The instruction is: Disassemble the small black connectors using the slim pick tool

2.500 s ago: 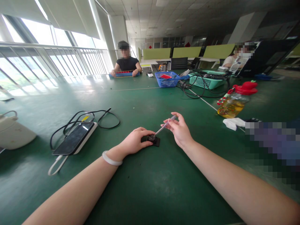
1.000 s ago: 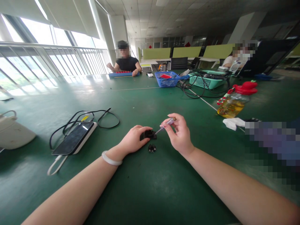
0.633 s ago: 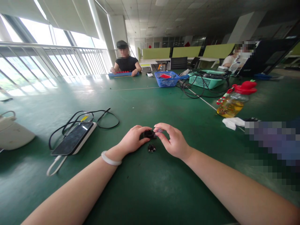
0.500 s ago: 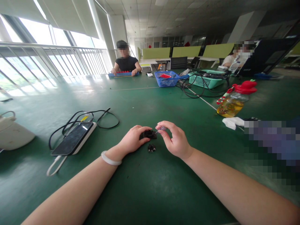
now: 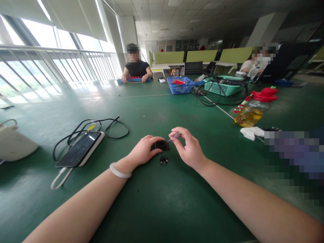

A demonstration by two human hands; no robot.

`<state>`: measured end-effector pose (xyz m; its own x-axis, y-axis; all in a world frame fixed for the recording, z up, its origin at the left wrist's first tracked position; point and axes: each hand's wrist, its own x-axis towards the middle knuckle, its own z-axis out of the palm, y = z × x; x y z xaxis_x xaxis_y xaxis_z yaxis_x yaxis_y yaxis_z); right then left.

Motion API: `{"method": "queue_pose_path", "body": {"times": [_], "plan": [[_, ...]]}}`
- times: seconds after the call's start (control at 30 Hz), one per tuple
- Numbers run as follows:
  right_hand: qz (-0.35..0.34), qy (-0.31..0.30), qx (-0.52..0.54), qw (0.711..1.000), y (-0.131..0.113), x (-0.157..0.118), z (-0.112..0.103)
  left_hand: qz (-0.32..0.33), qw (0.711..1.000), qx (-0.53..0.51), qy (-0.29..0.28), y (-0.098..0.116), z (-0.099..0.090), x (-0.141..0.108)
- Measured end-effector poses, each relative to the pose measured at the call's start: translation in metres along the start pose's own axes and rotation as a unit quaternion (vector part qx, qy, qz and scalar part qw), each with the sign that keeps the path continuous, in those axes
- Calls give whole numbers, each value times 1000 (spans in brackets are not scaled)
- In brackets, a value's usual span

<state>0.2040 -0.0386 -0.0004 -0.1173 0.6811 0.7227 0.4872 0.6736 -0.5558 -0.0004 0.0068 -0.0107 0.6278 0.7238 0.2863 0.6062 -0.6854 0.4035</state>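
A small dark flat part with a round ring on it (image 5: 162, 145) lies on the green table. My left hand (image 5: 144, 150) grips its left side between thumb and fingers. At the right, my right hand (image 5: 189, 146) pinches a small screwdriver with a clear, purplish handle (image 5: 176, 135). Its thin shaft slants down toward the right edge of the dark part; whether the tip touches it is too small to tell. Just in front of the dark part sits a small black piece with light metal bits (image 5: 163, 160).
A phone on a white block (image 5: 81, 150) with cables is at left, beside a beige object (image 5: 16, 143). Farther back are a blue basket (image 5: 179, 88), a green basket (image 5: 222, 88) and a red-lidded bottle (image 5: 250, 113). A person (image 5: 136, 69) sits across the table.
My right hand has risen slightly and the screwdriver is held more steeply. My left hand and the dark part have stayed in place.
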Motion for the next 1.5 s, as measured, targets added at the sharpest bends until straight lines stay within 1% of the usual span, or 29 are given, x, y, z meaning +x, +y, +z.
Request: {"method": "queue_pose_path", "body": {"times": [0.13,0.23,0.3,0.4,0.47,0.57,0.63,0.77,0.83,1.0,1.1,1.17,1.23,1.33,1.4,1.5], "plan": [[-10,34,-3,999,1,0,-2,-8,1000,2,-4,0,-1,0],[-38,49,23,998,-1,-1,-4,-5,1000,6,-3,-1,-1,1],[-62,27,38,997,-4,-2,-4,0,1000,9,-2,-2,0,1],[-83,-37,40,995,-6,-2,-3,7,1000,15,2,-1,0,2],[-75,-71,39,994,-7,-2,-3,9,1000,19,2,0,0,2],[-51,-86,40,994,-6,0,-2,13,1000,19,1,0,0,2],[-55,-80,38,995,-6,0,-2,14,1000,18,2,0,-1,2],[-94,-42,35,994,-7,-1,-3,11,1000,16,2,-1,-1,1],[-103,-36,25,994,-8,-1,-3,13,1000,15,2,-1,-1,2],[-95,-87,12,992,-9,0,-1,15,1000,16,6,1,-1,2],[-83,-98,18,992,-9,0,0,12,1000,20,5,1,-1,2],[-91,-95,17,991,-10,0,0,9,1000,24,5,1,-1,2],[-112,-72,18,991,-10,-1,-1,7,1000,26,4,1,-1,1],[-137,-15,23,990,-9,-2,-2,6,1000,26,2,1,-1,1],[-134,-2,13,991,-8,-3,-2,5,1000,26,4,1,-1,1],[-96,-36,-10,995,-5,-2,0,8,1000,25,7,0,0,1]]}}
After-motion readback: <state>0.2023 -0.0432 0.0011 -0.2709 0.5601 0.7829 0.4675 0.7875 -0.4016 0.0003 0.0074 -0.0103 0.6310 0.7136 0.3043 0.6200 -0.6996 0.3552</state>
